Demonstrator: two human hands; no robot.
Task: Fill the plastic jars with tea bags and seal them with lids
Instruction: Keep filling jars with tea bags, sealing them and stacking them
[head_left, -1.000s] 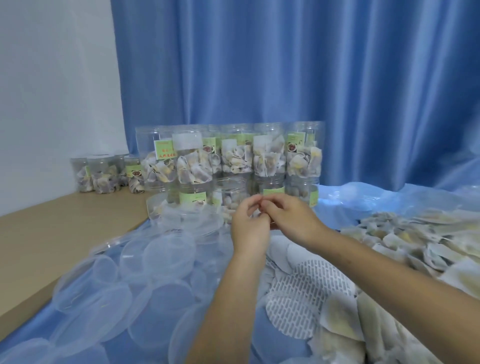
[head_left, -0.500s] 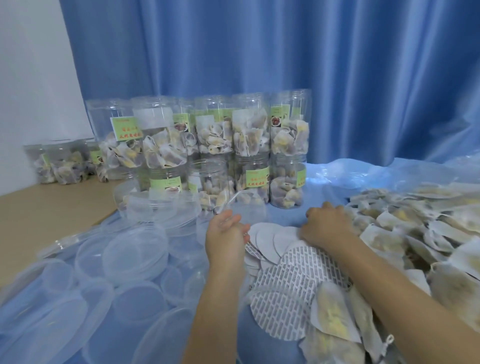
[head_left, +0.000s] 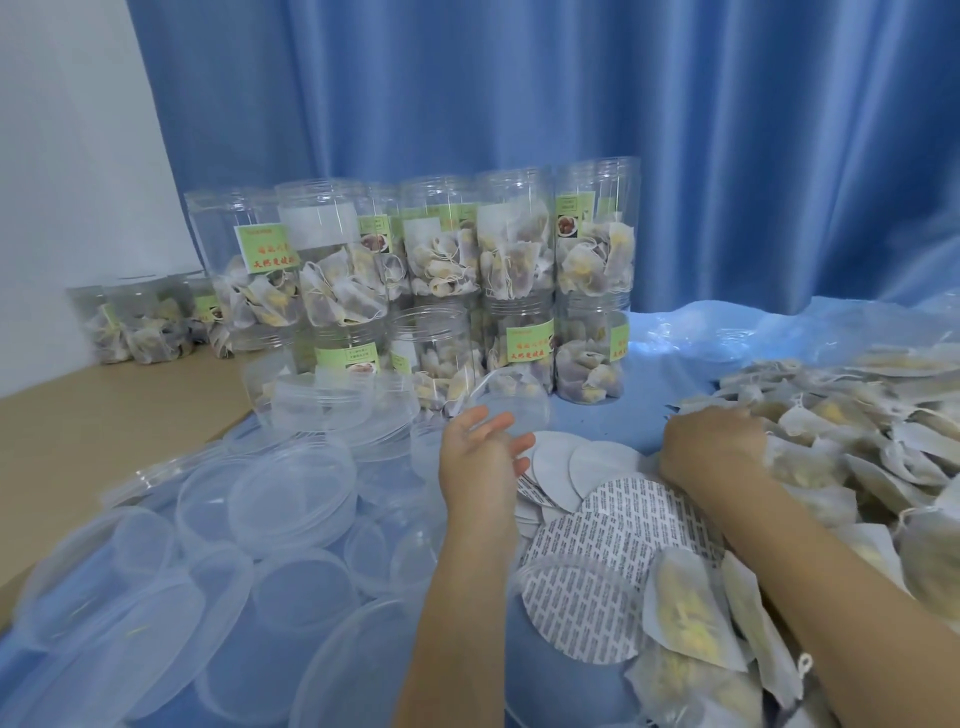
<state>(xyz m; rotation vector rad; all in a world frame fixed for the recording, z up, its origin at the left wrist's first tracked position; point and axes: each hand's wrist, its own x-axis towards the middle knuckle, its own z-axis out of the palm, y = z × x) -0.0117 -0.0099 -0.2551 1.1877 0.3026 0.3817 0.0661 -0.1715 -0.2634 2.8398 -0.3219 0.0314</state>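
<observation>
The jars (head_left: 511, 291) stand in two stacked tiers at the back of the tabletop (head_left: 93, 415), tea bags inside them, with the curtain (head_left: 571, 130) behind. A smaller group of jars (head_left: 140, 322) sits further left, beside the wall (head_left: 62, 156). Before the stacked jars, to the left, the lids (head_left: 291, 483) lie scattered and overlapping on a plastic sheet (head_left: 613, 415) spread over the tabletop. In the middle, nearer the person, the round seal liners (head_left: 623, 525) lie overlapping. To the right lies the heap of tea bags (head_left: 852, 436), reaching down to the near right corner. The left hand (head_left: 480, 457) is above the left edge of the liners; the right hand (head_left: 714, 447) rests on the heap's left edge.
</observation>
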